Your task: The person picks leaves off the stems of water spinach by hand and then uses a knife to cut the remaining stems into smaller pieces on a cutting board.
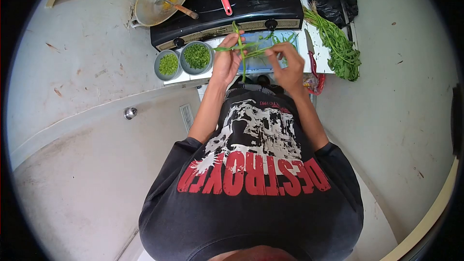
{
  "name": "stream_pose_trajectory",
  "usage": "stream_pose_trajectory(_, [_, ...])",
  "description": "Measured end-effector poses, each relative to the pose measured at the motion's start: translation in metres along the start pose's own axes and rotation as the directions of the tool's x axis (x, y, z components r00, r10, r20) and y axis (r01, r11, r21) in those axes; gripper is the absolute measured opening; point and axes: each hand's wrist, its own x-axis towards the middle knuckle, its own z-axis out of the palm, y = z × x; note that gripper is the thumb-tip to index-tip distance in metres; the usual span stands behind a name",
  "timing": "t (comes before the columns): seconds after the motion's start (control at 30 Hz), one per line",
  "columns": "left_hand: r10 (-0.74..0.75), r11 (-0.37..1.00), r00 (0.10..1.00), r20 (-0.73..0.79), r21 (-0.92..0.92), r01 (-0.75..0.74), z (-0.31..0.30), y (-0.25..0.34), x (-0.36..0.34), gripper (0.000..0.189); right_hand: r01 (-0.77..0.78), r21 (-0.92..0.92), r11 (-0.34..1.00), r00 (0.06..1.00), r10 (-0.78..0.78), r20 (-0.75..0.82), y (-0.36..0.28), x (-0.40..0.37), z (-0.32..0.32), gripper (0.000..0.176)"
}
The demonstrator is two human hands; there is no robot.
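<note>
Upright in my left hand (228, 62) is a green leafy stem (240, 43), its lower end hanging toward my shirt. My right hand (288, 66) is to the right, its thumb and index finger pinched at a thin green stalk (257, 53) that runs across to the left hand. Beneath both hands lies a blue cutting board (250, 67) with loose green leaves (285, 38) on it. Left of my left hand sit a bowl of dark chopped greens (197, 56) and a bowl of lighter chopped greens (168, 64), side by side.
A black stove (212, 24) stands behind the board, with a wok (162, 0) at its left and a red-handled pan (225, 1) on top. To the right lie a red-handled knife (312, 58), a bunch of leafy greens (338, 48) and a black plastic bag (333, 2).
</note>
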Motion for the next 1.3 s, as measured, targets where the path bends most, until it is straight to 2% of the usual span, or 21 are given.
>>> stream_pose_trajectory(0.07, [0.041, 0.998, 0.999, -0.011, 0.054, -0.04, -0.005, 0.006, -0.001, 0.024, -0.108, 0.007, 0.994, 0.992, 0.108, -0.07, 0.014, 0.001, -0.01, 0.013])
stream_pose_trajectory(0.17, [0.08, 0.992, 0.994, -0.076, 0.105, -0.072, -0.015, 0.01, -0.004, 0.023, -0.177, -0.028, 0.984, 0.977, 0.172, -0.129, 0.032, 0.003, -0.031, 0.019])
stream_pose_trajectory(0.3, [0.076, 0.993, 0.991, -0.113, 0.102, -0.064, -0.023, 0.014, -0.007, 0.023, -0.286, -0.158, 0.945, 0.958, 0.285, -0.033, 0.055, 0.003, -0.053, 0.02])
stream_pose_trajectory(0.4, [0.073, 0.993, 0.99, -0.12, 0.102, -0.061, -0.023, 0.013, -0.007, 0.022, -0.397, -0.21, 0.894, 0.917, 0.396, -0.048, 0.087, -0.005, -0.055, 0.021])
stream_pose_trajectory(0.7, [0.095, 0.984, 0.991, -0.09, 0.159, -0.08, -0.013, 0.016, -0.006, 0.027, -0.464, -0.246, 0.851, 0.88, 0.475, -0.018, 0.137, -0.02, -0.046, 0.022])
stream_pose_trajectory(0.8, [0.102, 0.98, 0.991, -0.084, 0.18, -0.086, -0.01, 0.016, -0.007, 0.027, -0.383, -0.375, 0.844, 0.895, 0.44, 0.077, 0.173, -0.051, -0.036, 0.023])
stream_pose_trajectory(0.83, [0.107, 0.978, 0.991, -0.082, 0.186, -0.09, -0.009, 0.016, -0.007, 0.027, -0.433, -0.438, 0.788, 0.815, 0.55, 0.184, 0.187, -0.064, -0.036, 0.023])
stream_pose_trajectory(0.93, [0.112, 0.977, 0.991, -0.068, 0.188, -0.098, -0.007, 0.016, -0.009, 0.027, -0.377, -0.614, 0.693, 0.739, 0.625, 0.251, 0.184, -0.083, -0.033, 0.023])
stream_pose_trajectory(0.97, [0.11, 0.976, 0.992, -0.06, 0.195, -0.096, -0.008, 0.015, -0.009, 0.026, -0.369, -0.637, 0.677, 0.742, 0.627, 0.238, 0.181, -0.086, -0.034, 0.024])
stream_pose_trajectory(1.07, [0.104, 0.969, 0.994, -0.025, 0.226, -0.096, -0.008, 0.013, -0.009, 0.026, -0.388, -0.61, 0.691, 0.807, 0.575, 0.137, 0.151, -0.066, -0.029, 0.024])
stream_pose_trajectory(1.17, [0.093, 0.956, 0.995, 0.021, 0.276, -0.095, -0.002, 0.006, -0.01, 0.026, -0.474, -0.213, 0.854, 0.842, 0.511, 0.176, 0.122, -0.038, -0.02, 0.024])
stream_pose_trajectory(1.27, [0.065, 0.938, 0.995, 0.069, 0.336, -0.085, 0.004, -0.001, -0.009, 0.022, -0.572, 0.151, 0.806, 0.809, 0.525, 0.263, 0.076, -0.007, -0.006, 0.024])
stream_pose_trajectory(1.3, [0.051, 0.926, 0.995, 0.086, 0.368, -0.08, 0.006, -0.002, -0.009, 0.021, -0.558, 0.178, 0.81, 0.817, 0.5, 0.288, 0.063, 0.001, -0.003, 0.024])
